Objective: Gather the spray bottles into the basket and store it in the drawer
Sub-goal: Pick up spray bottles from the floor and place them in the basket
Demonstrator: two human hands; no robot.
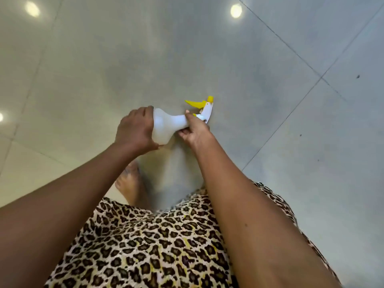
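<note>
Spray bottle (168,123), white with a yellow trigger, was held level over the tiled floor (270,100), near the centre of view. Its base pointed to 9 o'clock, the spray head to 3 o'clock. Left hand (135,129) was wrapped round the base; right hand (195,132) gripped the neck just below the head. Bare foot (128,183) was on the floor, at 6 o'clock from the left hand. Leopard-print garment (155,246) filled the 6 o'clock edge.

Glossy pale grey tiled floor (270,59) fills view, grout lines (321,78) crossing right. Round light reflections (236,10) far left and far right. Leopard-print garment (155,246) near centre; bare foot (129,183) just beyond. Dark specks (357,76) right.
</note>
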